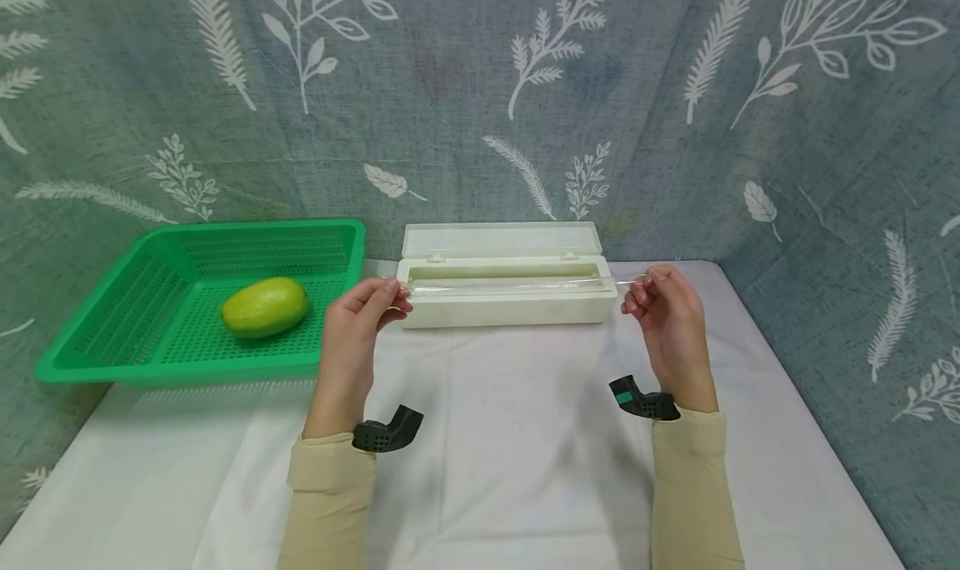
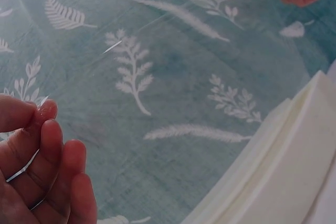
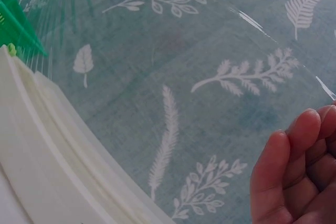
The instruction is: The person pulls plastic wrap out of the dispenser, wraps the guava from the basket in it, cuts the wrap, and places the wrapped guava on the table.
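Observation:
A sheet of clear plastic wrap [image 1: 517, 287] is stretched between both hands above the front of a white wrap dispenser box [image 1: 510, 310]. The box lid [image 1: 502, 238] stands raised at the back. My left hand [image 1: 365, 312] pinches one corner of the film between thumb and index finger, at the box's left end. At the right end, my right hand [image 1: 667, 316] pinches the other corner. In the left wrist view, the left fingertips [image 2: 48, 109] grip the film edge. Glints on the film show in the right wrist view near the right fingertips [image 3: 307, 121].
A green plastic basket [image 1: 157, 328] stands on the left of the white-covered table [image 1: 517, 470], with a yellow-green oval fruit [image 1: 265, 307] inside. A patterned blue-grey curtain [image 1: 450, 95] hangs right behind the box and along both sides.

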Demonstrator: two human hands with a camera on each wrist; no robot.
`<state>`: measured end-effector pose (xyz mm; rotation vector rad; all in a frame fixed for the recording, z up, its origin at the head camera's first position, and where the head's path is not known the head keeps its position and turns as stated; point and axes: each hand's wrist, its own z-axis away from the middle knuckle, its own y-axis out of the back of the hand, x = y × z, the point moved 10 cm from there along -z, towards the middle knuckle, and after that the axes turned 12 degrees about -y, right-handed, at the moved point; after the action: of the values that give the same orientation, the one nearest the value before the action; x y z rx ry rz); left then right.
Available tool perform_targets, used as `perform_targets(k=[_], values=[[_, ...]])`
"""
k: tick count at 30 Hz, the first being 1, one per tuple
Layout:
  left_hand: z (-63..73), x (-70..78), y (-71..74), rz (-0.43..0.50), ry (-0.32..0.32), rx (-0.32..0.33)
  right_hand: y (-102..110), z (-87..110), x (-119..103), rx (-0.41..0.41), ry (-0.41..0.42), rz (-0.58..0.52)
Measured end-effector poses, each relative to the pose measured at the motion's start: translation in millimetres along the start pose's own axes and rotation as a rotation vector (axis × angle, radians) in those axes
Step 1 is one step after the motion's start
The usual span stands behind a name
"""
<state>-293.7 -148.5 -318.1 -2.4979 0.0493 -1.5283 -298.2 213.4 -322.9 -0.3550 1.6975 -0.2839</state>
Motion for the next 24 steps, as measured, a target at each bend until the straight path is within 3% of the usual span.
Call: perform_targets(k=[12,24], values=[[1.7,10.2,-1.7,-0.015,-0.016,-0.01,-0.2,3.9,-7.9,0.034,0.04,-0.003],[4.1,15.1,-2.8,0.061,-0.008,-0.014,-4.8,6.0,-14.4,0.003,0.069,-0.007]])
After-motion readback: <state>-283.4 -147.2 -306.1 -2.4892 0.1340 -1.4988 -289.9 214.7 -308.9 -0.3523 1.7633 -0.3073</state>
